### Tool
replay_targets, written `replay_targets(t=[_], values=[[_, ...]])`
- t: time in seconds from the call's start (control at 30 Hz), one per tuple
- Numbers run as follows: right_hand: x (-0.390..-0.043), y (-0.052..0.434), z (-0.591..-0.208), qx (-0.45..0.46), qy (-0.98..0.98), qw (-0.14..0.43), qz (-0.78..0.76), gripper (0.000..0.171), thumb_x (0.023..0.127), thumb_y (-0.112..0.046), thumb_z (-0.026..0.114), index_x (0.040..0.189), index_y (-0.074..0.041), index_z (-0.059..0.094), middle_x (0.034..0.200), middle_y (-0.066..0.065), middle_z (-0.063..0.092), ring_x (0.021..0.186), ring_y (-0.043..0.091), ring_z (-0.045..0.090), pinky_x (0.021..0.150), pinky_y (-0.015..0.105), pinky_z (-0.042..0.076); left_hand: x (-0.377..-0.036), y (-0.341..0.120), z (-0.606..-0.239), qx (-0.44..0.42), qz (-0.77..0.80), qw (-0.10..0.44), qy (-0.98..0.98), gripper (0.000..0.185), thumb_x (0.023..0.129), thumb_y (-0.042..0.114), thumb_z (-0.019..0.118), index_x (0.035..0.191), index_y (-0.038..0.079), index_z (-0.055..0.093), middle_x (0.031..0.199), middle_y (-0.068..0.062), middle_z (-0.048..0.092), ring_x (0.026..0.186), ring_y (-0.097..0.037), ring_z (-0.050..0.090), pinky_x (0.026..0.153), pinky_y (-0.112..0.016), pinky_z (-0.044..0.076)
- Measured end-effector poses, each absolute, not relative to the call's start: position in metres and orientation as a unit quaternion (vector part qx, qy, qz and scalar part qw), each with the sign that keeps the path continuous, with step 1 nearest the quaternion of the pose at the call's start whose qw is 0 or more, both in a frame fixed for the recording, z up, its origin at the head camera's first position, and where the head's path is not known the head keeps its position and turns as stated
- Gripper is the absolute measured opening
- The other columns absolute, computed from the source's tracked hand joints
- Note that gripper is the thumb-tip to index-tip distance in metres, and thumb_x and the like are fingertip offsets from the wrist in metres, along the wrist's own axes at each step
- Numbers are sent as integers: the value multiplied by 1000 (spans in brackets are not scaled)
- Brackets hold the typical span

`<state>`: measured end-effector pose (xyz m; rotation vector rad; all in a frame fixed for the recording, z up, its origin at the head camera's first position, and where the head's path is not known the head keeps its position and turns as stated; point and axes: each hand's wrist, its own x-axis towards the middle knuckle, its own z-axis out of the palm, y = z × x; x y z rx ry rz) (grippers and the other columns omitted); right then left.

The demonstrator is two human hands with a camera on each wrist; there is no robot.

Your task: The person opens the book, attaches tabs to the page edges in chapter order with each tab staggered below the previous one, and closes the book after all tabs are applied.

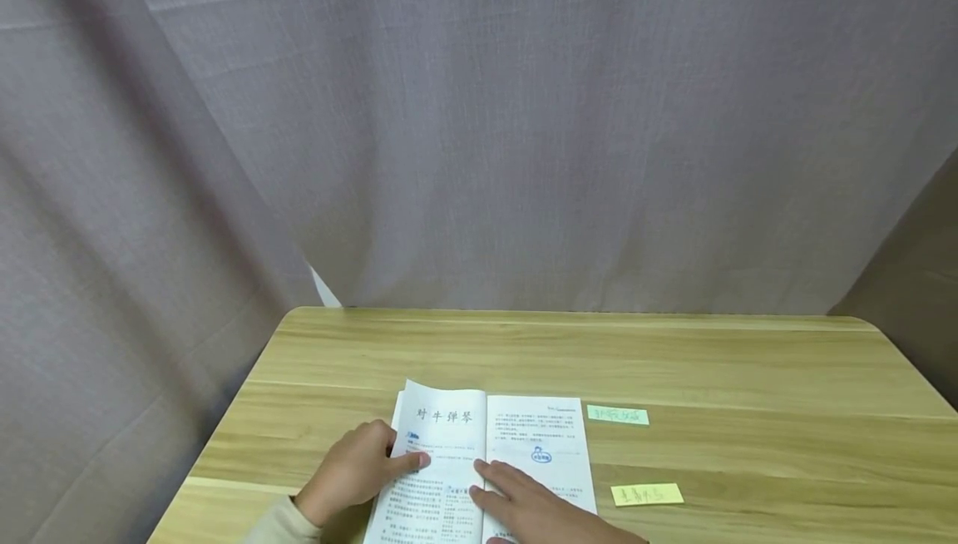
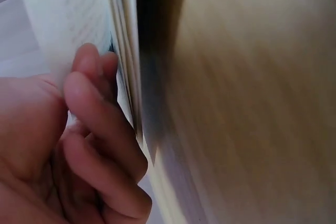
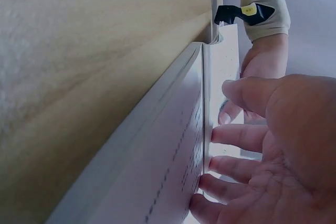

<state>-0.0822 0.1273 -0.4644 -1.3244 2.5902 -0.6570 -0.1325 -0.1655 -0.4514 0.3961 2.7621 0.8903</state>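
I saw the open book (image 1: 490,465) lying at the near edge of the desk (image 1: 674,353), my left hand (image 1: 352,473) pinching its left pages with curled fingers (image 2: 100,129) while my right hand (image 1: 535,506) pressed flat, fingers straight, on the right page.

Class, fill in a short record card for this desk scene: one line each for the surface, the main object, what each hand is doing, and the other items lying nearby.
surface: wooden table, grey curtain behind
main object: open book, printed pages facing up
left hand: grips the left page edge, thumb on the page, fingers curled under it
right hand: lies flat, fingers straight, on the right page by the spine
nearby: green sticky note and yellow sticky note, right of the book, apart from it
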Motion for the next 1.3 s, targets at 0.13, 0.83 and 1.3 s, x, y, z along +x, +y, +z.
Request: replay_targets(t=[0.13,0.83,1.3], values=[[-85,127,-466,-466,860,47,-205,58,112,-43,45,143,4,60,154,28,50,140,41,52,112,47,49,-134,-165,-451,124,275,102,948,44,88,48,83,64,18,63,55,9,48,48,-8,41,45,-25,31],[-88,129,-466,-451,846,95,-269,67,111,-40,50,150,14,45,157,35,41,145,47,44,114,48,49,-133,-162,-446,104,177,98,974,53,83,58,83,57,19,58,54,7,52,46,-11,46,44,-27,33],[-90,129,-460,-446,852,103,-253,68,111,-43,49,150,12,47,158,32,43,147,43,45,115,45,47,-122,-140,-433,62,-50,-14,997,69,68,74,83,65,8,62,57,-1,48,51,-15,45,46,-36,47]])
